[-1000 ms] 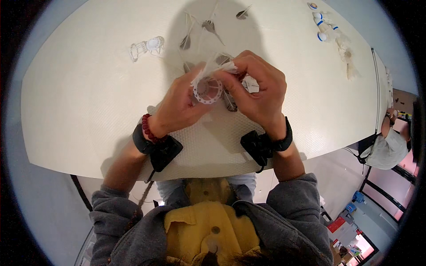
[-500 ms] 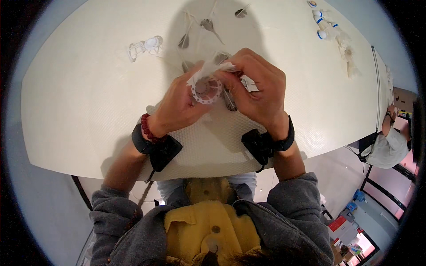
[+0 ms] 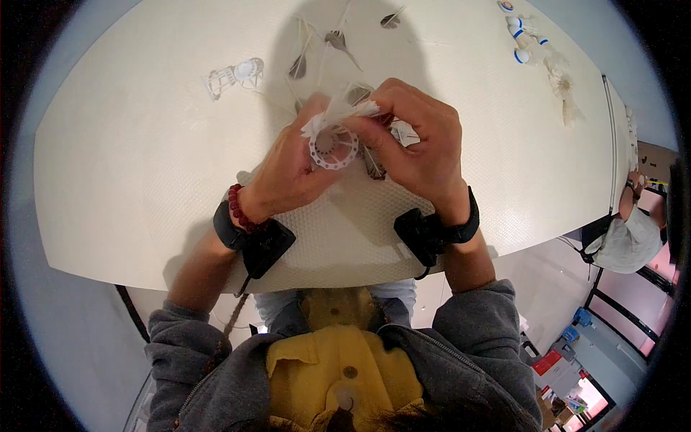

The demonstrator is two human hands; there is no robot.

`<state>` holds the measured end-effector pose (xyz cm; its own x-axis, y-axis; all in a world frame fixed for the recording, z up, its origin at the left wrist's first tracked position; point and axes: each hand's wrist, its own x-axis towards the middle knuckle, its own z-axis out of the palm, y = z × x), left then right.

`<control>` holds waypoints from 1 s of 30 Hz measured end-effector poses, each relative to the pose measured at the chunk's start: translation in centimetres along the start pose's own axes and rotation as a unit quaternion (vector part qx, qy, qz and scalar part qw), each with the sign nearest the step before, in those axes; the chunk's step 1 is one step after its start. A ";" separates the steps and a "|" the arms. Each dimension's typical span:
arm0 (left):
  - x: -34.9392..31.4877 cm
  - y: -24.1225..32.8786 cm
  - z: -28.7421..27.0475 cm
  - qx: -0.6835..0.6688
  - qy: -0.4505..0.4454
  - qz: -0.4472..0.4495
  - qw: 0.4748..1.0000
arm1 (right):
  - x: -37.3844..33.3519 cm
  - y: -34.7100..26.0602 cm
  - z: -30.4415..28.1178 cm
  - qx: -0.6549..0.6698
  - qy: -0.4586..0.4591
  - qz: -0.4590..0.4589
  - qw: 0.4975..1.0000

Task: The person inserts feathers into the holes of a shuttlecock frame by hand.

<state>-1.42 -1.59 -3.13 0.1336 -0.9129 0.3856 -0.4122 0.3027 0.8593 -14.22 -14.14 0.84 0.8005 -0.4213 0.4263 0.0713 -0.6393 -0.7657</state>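
In front of me my left hand (image 3: 286, 167) is wrapped round a white shuttlecock frame (image 3: 335, 166), its round holed ring facing up toward me. White feathers (image 3: 332, 115) stand along the far side of that ring. My right hand (image 3: 425, 147) is closed, thumb and forefinger pinched at the feathers by the ring's right edge. A white piece, perhaps a feather (image 3: 404, 134), shows between its curled fingers. Below the hands' meeting point a dark-tipped feather (image 3: 374, 167) lies on the table. The frame's lower part is hidden by my left hand.
Several grey-and-white feathers (image 3: 337, 40) lie beyond my hands on the white textured table (image 3: 129, 165). Another white frame (image 3: 234, 75) lies to the left. Shuttlecocks with blue-banded corks (image 3: 521, 55) lie at the far right. Someone in a pale top (image 3: 625, 246) is past the right edge.
The right hand has shifted very slightly at the feathers, and the frame has turned or tilted a little in my left hand. The things on the table have not moved.
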 end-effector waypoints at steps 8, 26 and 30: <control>-0.5 -0.1 0.2 -0.022 -0.025 -0.085 0.996 | 0.0 0.3 0.0 0.017 -0.020 0.032 0.999; -0.1 -0.1 0.1 -0.001 0.015 -0.050 0.999 | -0.2 0.7 0.7 0.097 0.042 0.095 0.990; -0.2 -0.2 0.0 0.007 -0.013 -0.067 0.998 | -0.1 0.4 0.8 0.146 0.050 0.115 0.981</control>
<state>-1.30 -1.50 -3.39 0.1646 -0.9516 0.2594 -0.4052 0.1746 0.8974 -13.83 -13.79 0.11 0.7538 -0.6031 0.2607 0.0757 -0.3144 -0.9463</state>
